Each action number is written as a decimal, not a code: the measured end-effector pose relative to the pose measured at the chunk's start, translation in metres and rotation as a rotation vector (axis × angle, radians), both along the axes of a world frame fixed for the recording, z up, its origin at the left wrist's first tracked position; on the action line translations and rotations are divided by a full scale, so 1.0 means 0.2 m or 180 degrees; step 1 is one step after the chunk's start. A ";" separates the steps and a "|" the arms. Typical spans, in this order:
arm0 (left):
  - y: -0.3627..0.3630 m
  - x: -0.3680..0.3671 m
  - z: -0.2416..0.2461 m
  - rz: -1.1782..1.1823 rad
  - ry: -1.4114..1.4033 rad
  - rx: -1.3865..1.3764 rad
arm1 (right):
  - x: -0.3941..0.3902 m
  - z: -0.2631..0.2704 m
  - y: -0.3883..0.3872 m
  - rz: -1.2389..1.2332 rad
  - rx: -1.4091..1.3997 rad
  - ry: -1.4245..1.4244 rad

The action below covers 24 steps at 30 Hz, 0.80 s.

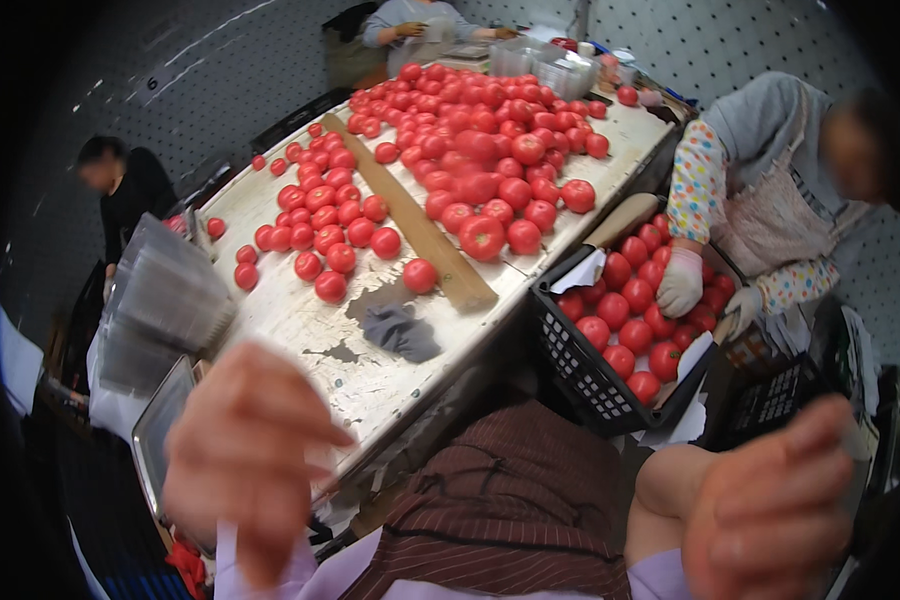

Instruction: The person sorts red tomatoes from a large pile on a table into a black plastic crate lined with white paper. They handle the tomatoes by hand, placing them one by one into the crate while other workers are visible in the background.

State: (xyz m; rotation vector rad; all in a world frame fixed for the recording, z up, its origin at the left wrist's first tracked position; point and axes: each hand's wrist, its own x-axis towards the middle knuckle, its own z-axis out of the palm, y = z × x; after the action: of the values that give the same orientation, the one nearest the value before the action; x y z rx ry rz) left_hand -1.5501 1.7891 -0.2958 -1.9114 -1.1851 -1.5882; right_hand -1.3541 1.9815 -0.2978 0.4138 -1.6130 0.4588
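My left hand (pixel 247 450) is blurred and raised close to the camera, over the near left edge of the white worktable (pixel 285 322); its fingers look curled, and whether they hold anything cannot be told. At the lower right, my right hand (pixel 772 510) is also raised and blurred, fingers bent, in front of the black plastic crate. Ahead of me a large heap of red tomatoes (pixel 482 238) lies on the table. A wooden board (pixel 412 217) lies between it and a smaller group of tomatoes (pixel 330 236). A grey cloth (pixel 401 331) rests near the table's front edge.
A black crate (pixel 581 367) of tomatoes stands right of the table; a co-worker's gloved hand (pixel 680 283) reaches into it. Stacked clear plastic containers (pixel 157 300) and a metal tray (pixel 154 427) are at left. Other people stand at the far end and far left.
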 end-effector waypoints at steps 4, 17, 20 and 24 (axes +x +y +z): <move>0.01 0.28 0.21 -0.0733 0.0249 -0.0173 | 0.15 0.05 -0.12 -0.0704 -0.0059 0.0002; 0.12 0.11 0.02 -0.0689 -0.0321 0.0593 | -0.02 -0.02 -0.03 -0.0107 -0.0514 0.0087; 0.10 -0.10 -0.16 0.0293 -0.0404 -0.0405 | -0.22 -0.16 0.10 0.0220 -0.0703 -0.0115; 0.34 -0.44 -0.79 0.1312 -0.0821 -0.1546 | -0.51 -0.57 0.28 0.0012 -0.1717 -0.2060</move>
State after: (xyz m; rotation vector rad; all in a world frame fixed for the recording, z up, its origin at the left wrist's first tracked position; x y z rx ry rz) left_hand -1.6380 1.8563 -0.4548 -1.5859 -2.0767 -1.4338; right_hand -1.4553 2.0384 -0.4120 -0.1656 -2.0047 1.0755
